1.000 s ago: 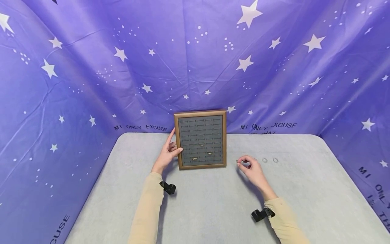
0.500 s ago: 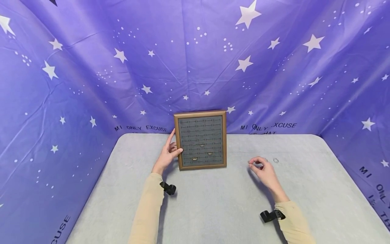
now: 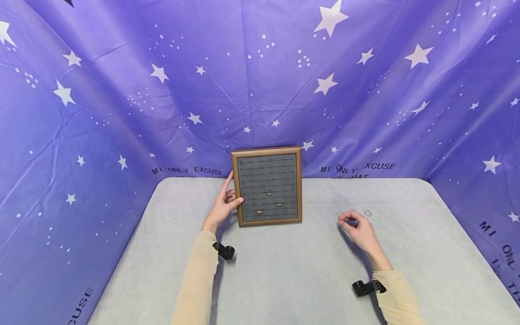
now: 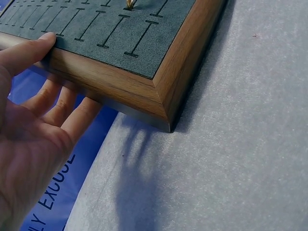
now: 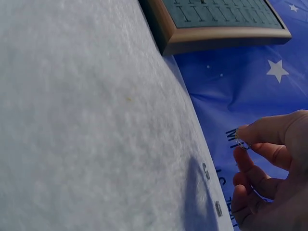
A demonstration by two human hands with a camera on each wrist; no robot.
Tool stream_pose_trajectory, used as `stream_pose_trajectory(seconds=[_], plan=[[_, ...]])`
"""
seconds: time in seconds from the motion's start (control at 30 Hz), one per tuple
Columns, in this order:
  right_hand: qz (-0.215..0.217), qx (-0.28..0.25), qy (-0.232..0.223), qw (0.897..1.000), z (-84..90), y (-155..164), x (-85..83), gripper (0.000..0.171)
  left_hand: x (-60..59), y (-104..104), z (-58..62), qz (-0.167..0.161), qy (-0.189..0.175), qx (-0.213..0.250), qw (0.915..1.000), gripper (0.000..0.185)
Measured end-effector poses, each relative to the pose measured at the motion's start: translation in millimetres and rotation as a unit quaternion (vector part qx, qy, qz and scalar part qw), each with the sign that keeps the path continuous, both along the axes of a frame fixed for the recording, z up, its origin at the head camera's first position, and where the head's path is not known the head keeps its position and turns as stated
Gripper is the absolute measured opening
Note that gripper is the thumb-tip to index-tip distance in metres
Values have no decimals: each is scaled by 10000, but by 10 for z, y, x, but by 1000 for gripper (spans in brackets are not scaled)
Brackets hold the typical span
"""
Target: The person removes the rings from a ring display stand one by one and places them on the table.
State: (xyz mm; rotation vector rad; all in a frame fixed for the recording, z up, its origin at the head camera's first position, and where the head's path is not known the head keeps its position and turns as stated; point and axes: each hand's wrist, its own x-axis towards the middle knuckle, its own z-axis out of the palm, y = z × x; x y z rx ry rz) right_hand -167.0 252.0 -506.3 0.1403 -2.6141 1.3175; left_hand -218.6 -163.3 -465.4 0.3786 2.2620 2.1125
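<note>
The left hand grips the left edge of the ring display standing tall on the surface, while the right hand, well to its right, pinches what looks like a ring

My head view comes through bright, with pale sheen on the folds of the backdrop. Soft shadows fall across the table, inward of the left grip and the right grip. Both wrist feeds look dimmer and bluer — I see the table blurring beside the right grip.
</note>
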Motion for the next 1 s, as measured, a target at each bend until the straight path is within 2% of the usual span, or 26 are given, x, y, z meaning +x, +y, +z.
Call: stream_pose_trajectory(seconds=[0.4, 0.67, 1.0], plan=[[124, 153, -282, 9994, -99, 137, -95, 5, -3, 0, -15, -53, 56, 62, 10000, 88], [340, 232, -131, 9991, -100, 178, -118, 6, -27, -5, -39, -40, -9, 91, 9999, 89], [389, 456, -258, 9979, -109, 187, -149, 7, -37, -14, -51, -44, -99, 164, 9998, 89]])
